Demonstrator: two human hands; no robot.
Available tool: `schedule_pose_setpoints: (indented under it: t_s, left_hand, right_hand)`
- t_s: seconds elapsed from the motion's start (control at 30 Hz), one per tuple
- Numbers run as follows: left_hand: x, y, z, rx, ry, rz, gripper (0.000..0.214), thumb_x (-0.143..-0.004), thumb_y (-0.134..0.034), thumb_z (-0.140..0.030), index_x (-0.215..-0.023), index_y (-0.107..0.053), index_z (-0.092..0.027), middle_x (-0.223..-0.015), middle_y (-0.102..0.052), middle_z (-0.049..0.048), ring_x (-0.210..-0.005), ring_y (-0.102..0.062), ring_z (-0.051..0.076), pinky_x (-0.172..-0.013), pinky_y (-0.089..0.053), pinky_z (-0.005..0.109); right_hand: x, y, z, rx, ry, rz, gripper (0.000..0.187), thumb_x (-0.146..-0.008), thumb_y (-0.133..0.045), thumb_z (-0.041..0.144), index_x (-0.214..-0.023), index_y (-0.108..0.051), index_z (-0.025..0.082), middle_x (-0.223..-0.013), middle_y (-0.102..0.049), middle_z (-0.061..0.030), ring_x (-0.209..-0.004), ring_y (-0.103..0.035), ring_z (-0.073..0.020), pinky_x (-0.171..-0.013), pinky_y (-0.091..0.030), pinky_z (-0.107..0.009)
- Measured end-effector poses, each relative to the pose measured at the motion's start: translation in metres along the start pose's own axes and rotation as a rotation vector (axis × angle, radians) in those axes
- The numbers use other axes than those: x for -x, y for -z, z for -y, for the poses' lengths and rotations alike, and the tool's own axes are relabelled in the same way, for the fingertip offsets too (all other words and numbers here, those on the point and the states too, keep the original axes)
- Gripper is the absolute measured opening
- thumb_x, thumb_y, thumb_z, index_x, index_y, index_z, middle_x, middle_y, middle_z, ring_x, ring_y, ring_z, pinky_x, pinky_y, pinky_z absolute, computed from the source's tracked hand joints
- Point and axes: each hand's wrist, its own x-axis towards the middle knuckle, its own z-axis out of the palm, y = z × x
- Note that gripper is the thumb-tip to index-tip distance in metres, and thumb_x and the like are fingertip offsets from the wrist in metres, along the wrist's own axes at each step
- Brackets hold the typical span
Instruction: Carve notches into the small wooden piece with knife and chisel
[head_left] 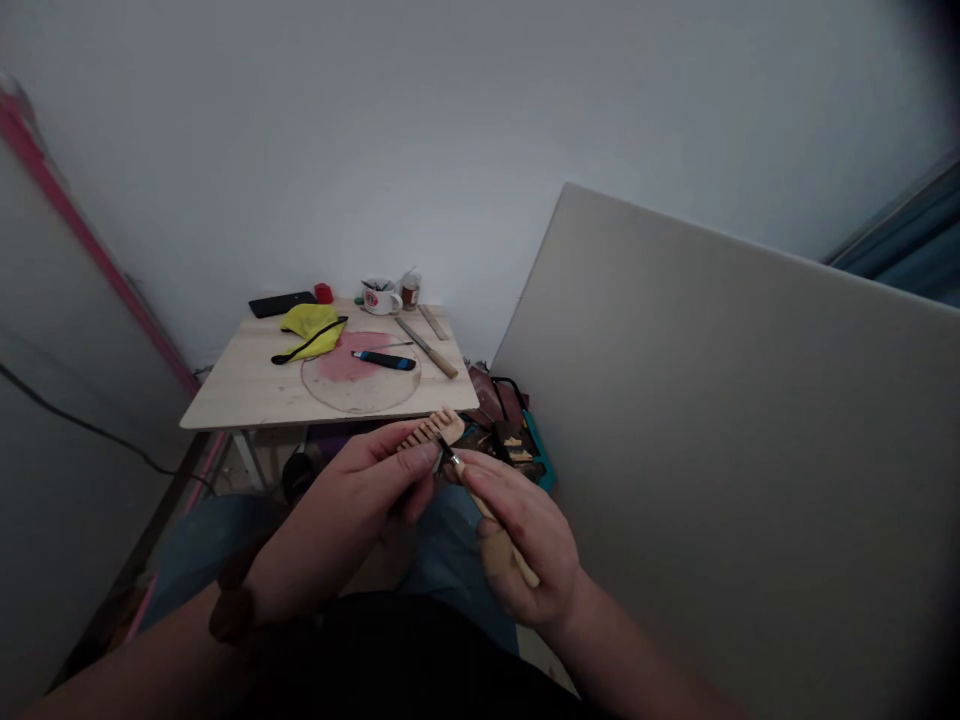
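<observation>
Above my lap, my left hand (375, 480) is closed on a small pale carved wooden piece (451, 427) that has a row of dark grooves or teeth and a rounded, smooth end. My right hand (532, 530) grips a paintbrush (493, 513) with a light wooden handle, a shiny metal ferrule and a dark tip. That tip is at the near side of the wooden piece, beside my left fingertips. Whether it touches the wood I cannot tell. My left fingers hide the lower part of the piece.
On the low wooden table (247, 385) lie a yellow cloth (311, 325), a utility knife (384, 360), a wooden-handled file (431, 350), a mug (381, 298) and a small jar (410, 290). Below right stands a teal-edged toolbox (541, 455). A large pale panel (712, 450) rises at my right.
</observation>
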Motion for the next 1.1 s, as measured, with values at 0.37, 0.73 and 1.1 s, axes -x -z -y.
schedule_pose_setpoints:
  t_s: [0.37,0.73,1.1]
  left_hand:
    - [-0.001,-0.002,-0.001,0.005,0.045,0.108,0.036,-0.111,-0.072,-0.056,-0.099,-0.074,-0.023,-0.060,-0.047,-0.0073,-0.052,-0.029,0.011,-0.046,-0.025,0.022]
    - [0.001,-0.010,0.005,0.099,0.107,0.081,0.038,-0.109,-0.076,-0.059,-0.104,-0.072,-0.022,-0.063,-0.051,-0.0066,-0.052,-0.031,0.010,-0.047,-0.023,0.022]
    - [-0.002,-0.004,0.004,0.084,0.002,0.021,0.036,-0.113,-0.072,-0.050,-0.093,-0.070,-0.020,-0.063,-0.051,-0.0057,-0.055,-0.032,0.010,-0.050,-0.027,0.022]
  right_hand:
    - [0.002,0.000,-0.002,0.021,0.031,-0.014,0.073,-0.101,-0.057,0.008,-0.173,-0.058,0.021,-0.154,-0.082,-0.0129,-0.152,-0.075,-0.0302,-0.126,-0.067,-0.052]
    - [0.001,0.004,-0.010,0.046,0.076,0.026,0.069,-0.105,-0.057,0.012,-0.174,-0.056,0.018,-0.151,-0.083,-0.0147,-0.151,-0.075,-0.0295,-0.126,-0.067,-0.050]
    - [-0.001,0.012,0.002,-0.007,-0.013,0.012,0.058,-0.112,-0.058,0.019,-0.170,-0.061,0.022,-0.139,-0.089,-0.0112,-0.143,-0.081,-0.0297,-0.120,-0.071,-0.052]
